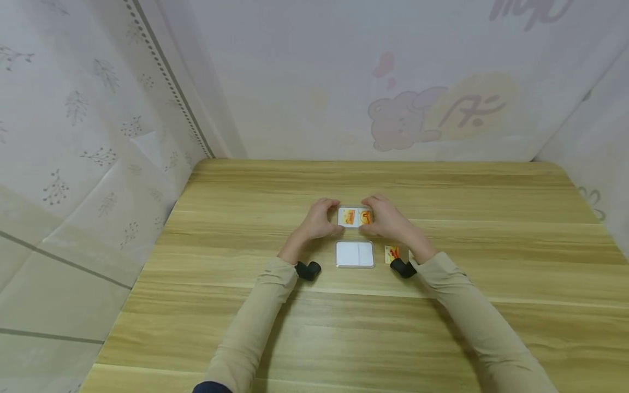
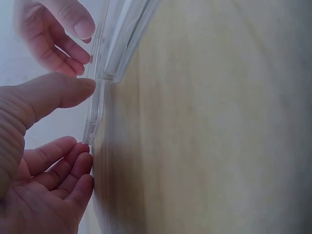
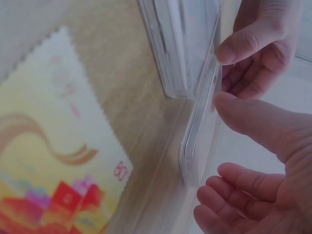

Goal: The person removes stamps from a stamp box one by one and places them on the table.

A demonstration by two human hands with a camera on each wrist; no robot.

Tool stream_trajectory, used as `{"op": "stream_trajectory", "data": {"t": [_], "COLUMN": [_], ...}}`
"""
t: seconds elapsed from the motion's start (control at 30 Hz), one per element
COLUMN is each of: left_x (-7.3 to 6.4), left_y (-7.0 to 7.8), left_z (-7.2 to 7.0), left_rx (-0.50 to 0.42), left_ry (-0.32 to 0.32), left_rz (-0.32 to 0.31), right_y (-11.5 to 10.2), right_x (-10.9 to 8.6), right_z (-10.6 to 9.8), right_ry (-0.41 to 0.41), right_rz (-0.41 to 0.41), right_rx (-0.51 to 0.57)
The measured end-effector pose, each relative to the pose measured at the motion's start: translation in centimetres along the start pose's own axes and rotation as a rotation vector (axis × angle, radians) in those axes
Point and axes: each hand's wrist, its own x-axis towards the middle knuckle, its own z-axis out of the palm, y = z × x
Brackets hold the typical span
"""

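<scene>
A clear flat plastic case (image 1: 348, 218) with two orange-and-yellow stamps under its cover lies between the hands in the head view. My left hand (image 1: 318, 220) holds its left end, thumb at the near edge and fingers at the far edge. The right hand (image 1: 385, 219) holds the right end the same way and partly covers it. In the right wrist view the case (image 3: 196, 141) stands edge-on, the thumb touching it. Nearer the person lies a second clear case (image 1: 355, 254) with a white two-part insert and no stamp showing.
A loose stamp (image 1: 391, 253) with perforated edges lies right of the second case, partly behind the black wrist camera (image 1: 403, 268). Another black camera (image 1: 308, 271) sits at the left wrist. Printed curtains (image 1: 295, 82) hang around the wooden table (image 1: 344, 338).
</scene>
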Motion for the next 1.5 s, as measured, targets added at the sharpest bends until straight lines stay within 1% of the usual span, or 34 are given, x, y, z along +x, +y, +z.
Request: {"op": "stream_trajectory", "data": {"t": [0.13,0.3,0.53,0.7,1.1,1.3,1.5], "left_x": [0.1,0.2,0.3,0.4,0.7,0.7,0.6], "left_y": [0.0,0.0,0.1,0.4,0.3,0.1,0.0], "left_z": [0.0,0.1,0.0,-0.1,0.0,0.1,0.2], "left_rx": [-0.007,-0.01,0.032,0.043,0.066,0.086,0.09], "left_ry": [-0.001,0.002,-0.004,-0.015,-0.022,-0.023,-0.023], "left_rz": [0.002,0.003,0.019,0.01,0.0,0.004,0.008], "right_y": [0.0,0.2,0.4,0.6,0.4,0.2,0.3], "right_x": [0.3,0.7,0.9,1.1,1.2,1.3,1.2], "right_z": [0.1,0.2,0.3,0.2,-0.2,-0.2,-0.1], "right_ry": [-0.01,-0.005,-0.017,-0.022,-0.048,-0.046,-0.041], "right_rz": [0.008,-0.013,-0.037,-0.057,-0.053,-0.057,-0.06], "right_rx": [0.006,-0.019,-0.052,-0.07,-0.047,-0.029,-0.035]}}
